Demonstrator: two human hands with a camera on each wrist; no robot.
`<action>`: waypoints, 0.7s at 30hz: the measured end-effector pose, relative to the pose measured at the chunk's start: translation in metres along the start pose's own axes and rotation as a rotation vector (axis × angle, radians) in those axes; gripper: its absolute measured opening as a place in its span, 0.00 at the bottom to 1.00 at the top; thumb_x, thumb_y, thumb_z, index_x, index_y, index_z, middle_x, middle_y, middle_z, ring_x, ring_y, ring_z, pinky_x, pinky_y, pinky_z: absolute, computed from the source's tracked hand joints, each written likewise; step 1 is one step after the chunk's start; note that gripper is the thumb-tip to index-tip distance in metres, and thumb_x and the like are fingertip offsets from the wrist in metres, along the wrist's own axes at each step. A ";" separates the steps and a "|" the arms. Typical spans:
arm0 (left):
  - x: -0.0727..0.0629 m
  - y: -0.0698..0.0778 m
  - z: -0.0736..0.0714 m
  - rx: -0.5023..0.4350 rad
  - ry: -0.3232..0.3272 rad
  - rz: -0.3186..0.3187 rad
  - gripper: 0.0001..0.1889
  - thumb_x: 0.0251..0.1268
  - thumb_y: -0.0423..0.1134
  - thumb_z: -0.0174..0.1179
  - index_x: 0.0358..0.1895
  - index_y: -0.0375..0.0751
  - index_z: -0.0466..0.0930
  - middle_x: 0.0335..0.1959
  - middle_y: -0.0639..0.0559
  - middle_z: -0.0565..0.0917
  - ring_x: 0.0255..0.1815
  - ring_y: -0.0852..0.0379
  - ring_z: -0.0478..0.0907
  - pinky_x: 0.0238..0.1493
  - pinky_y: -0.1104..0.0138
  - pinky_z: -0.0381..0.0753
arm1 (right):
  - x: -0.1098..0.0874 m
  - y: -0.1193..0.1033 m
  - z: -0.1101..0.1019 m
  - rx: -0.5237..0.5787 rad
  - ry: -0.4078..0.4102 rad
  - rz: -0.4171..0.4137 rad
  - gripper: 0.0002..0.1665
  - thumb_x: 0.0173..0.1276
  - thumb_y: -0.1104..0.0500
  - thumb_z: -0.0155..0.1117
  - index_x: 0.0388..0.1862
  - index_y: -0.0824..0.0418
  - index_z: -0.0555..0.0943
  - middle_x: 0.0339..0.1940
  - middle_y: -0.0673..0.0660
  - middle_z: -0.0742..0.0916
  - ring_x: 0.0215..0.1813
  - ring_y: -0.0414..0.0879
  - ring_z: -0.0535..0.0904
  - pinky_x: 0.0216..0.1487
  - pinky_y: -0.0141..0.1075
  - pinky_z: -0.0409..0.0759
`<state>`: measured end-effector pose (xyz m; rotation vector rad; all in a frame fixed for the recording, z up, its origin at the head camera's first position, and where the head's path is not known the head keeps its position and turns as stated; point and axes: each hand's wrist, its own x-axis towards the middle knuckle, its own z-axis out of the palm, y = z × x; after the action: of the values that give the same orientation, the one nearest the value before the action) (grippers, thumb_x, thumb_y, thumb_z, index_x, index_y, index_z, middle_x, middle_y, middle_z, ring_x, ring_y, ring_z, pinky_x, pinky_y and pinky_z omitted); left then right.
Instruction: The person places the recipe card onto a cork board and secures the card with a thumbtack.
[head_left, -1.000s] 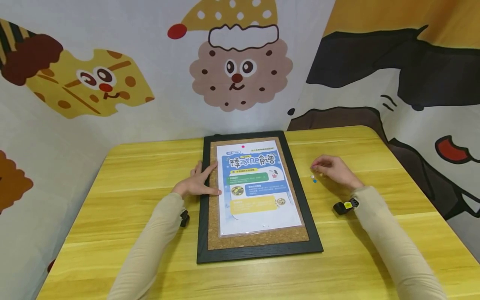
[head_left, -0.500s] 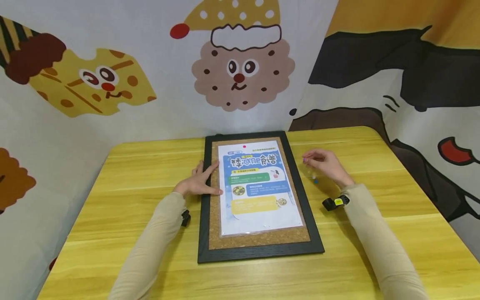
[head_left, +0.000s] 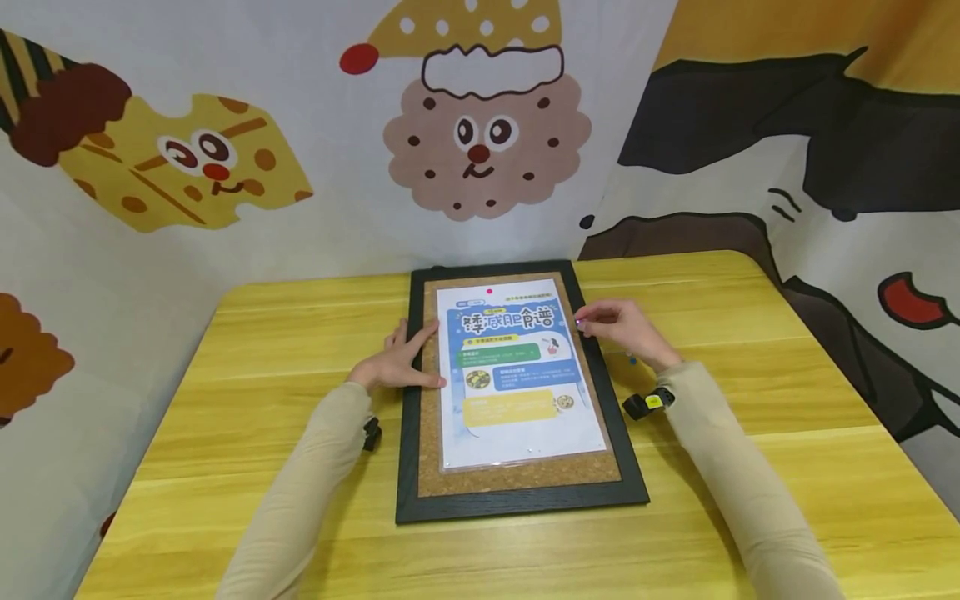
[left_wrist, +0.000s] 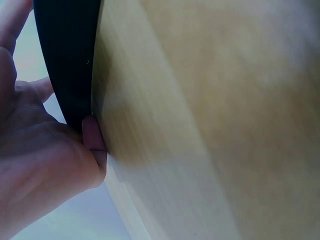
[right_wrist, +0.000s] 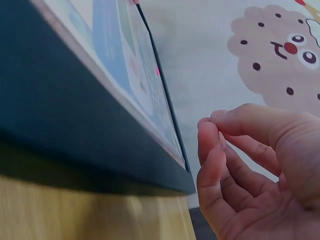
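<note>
A black-framed cork board (head_left: 517,487) lies on the table with a printed poster (head_left: 495,442) in a clear sleeve on it. One pink push pin (head_left: 489,291) sits at the poster's top edge. My left hand (head_left: 393,365) rests across the frame's left side, with spread thumb and index finger reaching onto the cork and poster edge. In the left wrist view, a fingertip (left_wrist: 93,134) touches the frame's outer edge. Over the frame's right side, my right hand (head_left: 622,327) pinches a small purple-pink push pin (head_left: 579,322) between thumb and index finger; the right wrist view barely shows it.
A small blue pin (head_left: 632,360) lies on the yellow wooden table (head_left: 262,400) right of the board, below my right hand. Behind the table hangs a cloth (head_left: 315,242) with cartoon prints. Each wrist carries a black camera (head_left: 641,405).
My right hand has moved left from above the table to the board's right side, carrying the purple-pink push pin. The left hand stays in place on the board.
</note>
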<state>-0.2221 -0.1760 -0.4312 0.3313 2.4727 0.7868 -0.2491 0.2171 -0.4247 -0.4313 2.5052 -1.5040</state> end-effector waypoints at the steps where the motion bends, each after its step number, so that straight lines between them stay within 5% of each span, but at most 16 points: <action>1: 0.000 0.000 0.000 0.001 0.001 -0.001 0.57 0.54 0.57 0.68 0.79 0.53 0.36 0.73 0.31 0.22 0.72 0.27 0.27 0.63 0.31 0.44 | 0.001 -0.001 0.002 0.002 -0.005 -0.005 0.16 0.68 0.63 0.63 0.52 0.71 0.80 0.48 0.65 0.85 0.45 0.53 0.81 0.47 0.42 0.80; 21: -0.001 0.002 0.001 0.014 0.008 -0.006 0.57 0.54 0.57 0.68 0.79 0.53 0.36 0.74 0.31 0.23 0.73 0.28 0.27 0.64 0.32 0.44 | 0.023 -0.015 0.040 -0.055 -0.089 -0.086 0.14 0.66 0.63 0.66 0.49 0.67 0.83 0.43 0.60 0.84 0.41 0.52 0.77 0.45 0.39 0.75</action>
<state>-0.2201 -0.1740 -0.4302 0.3264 2.4868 0.7703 -0.2565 0.1698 -0.4308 -0.6086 2.4927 -1.4149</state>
